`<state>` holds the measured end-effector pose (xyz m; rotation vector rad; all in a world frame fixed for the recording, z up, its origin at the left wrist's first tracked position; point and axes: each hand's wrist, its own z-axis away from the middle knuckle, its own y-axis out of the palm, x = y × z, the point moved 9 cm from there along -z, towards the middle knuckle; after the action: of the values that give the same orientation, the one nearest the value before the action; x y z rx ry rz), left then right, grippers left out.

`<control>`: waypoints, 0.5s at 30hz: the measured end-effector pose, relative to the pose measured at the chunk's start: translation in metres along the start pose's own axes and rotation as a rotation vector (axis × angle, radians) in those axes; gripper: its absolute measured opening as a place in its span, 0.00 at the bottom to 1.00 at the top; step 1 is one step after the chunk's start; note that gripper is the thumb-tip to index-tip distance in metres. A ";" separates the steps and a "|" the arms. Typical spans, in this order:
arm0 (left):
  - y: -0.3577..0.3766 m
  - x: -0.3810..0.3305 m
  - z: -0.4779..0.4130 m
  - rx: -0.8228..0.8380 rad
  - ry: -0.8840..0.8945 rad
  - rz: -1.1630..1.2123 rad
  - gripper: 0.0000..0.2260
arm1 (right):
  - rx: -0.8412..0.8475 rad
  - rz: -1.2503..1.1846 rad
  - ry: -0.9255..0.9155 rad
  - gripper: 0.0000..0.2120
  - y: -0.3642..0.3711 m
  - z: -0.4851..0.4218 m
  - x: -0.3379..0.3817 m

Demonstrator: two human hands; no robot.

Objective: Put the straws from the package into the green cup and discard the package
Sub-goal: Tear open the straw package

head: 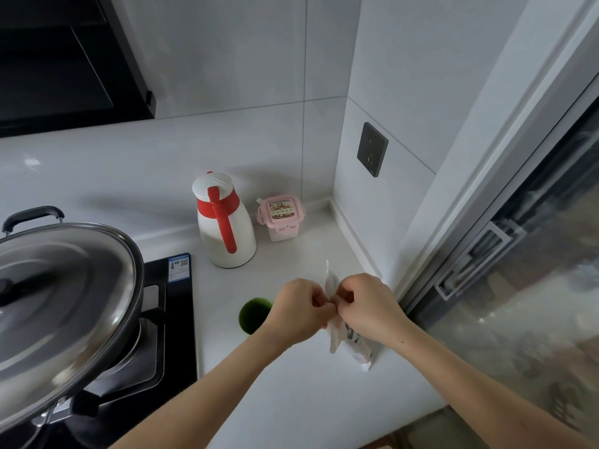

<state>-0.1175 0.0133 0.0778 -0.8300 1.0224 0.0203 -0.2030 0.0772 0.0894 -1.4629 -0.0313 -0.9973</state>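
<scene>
I observe both hands raised over the counter (291,400), working on the package (332,280). The left hand (299,307) and the right hand (366,304) meet at its middle, fingers curled in and pinching the thin wrapper between them, knuckle to knuckle. The package hangs upright between the hands, one pale end sticking up above them, the printed end dangling below the right wrist. I cannot tell whether the wrapper is already torn, nor can I see any straws through it.

The green cup (254,314) stands on the counter just left of and below the left hand, its mouth partly hidden by that hand and seemingly empty.

Risks, as I judge them:
- A sharp pull apart could split the wrapper suddenly and scatter straws over the counter or onto the stove (175,319) beside the cup.
- The left forearm passes close above the cup; a sideways jerk could knock it over.
- The package is held off to the right of the cup, so anything dropping from the lower end lands on the counter, not inside.
- The wrapper is thin and may stretch rather than tear, costing the pinch its hold.
</scene>
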 end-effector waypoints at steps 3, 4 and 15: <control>-0.003 0.000 -0.001 -0.066 0.005 -0.054 0.08 | -0.053 0.020 -0.002 0.11 -0.005 0.002 -0.002; -0.007 0.001 -0.002 -0.104 0.000 -0.087 0.09 | -0.089 0.019 -0.009 0.12 -0.008 0.003 -0.003; 0.001 -0.006 -0.005 0.012 -0.014 -0.005 0.08 | -0.115 0.049 -0.042 0.15 -0.019 0.011 -0.002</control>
<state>-0.1251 0.0128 0.0808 -0.8203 1.0067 0.0153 -0.2090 0.0915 0.1049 -1.5822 0.0322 -0.9413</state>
